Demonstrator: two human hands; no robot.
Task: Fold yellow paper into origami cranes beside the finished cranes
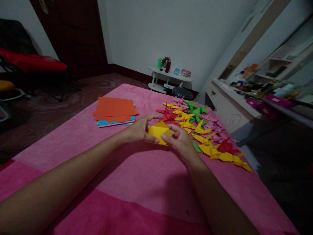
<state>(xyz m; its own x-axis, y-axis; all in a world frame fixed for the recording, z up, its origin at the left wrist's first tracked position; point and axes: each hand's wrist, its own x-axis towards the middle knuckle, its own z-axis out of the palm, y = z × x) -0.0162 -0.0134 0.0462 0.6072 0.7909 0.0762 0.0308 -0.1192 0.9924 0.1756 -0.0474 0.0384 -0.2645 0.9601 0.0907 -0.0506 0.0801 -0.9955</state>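
Note:
A partly folded sheet of yellow origami paper (158, 131) is held between my two hands above the pink cloth. My left hand (144, 129) grips its left side, thumb along the lower edge and index finger stretched over the top. On the right side, my right hand (179, 138) pinches the paper with the thumb in front and the fingers behind. Just beyond my right hand lie many folded paper cranes, among them yellow cranes (207, 150), red cranes (168, 114), green cranes (195, 109) and pink cranes (216, 125).
A stack of orange paper sheets (114, 107), with blue and pink sheets under it, lies at the left on the cloth-covered table (117, 202). Behind stands a small white shelf (171, 75). A cluttered dresser (234, 104) is at the right, a red chair (31, 62) at the left.

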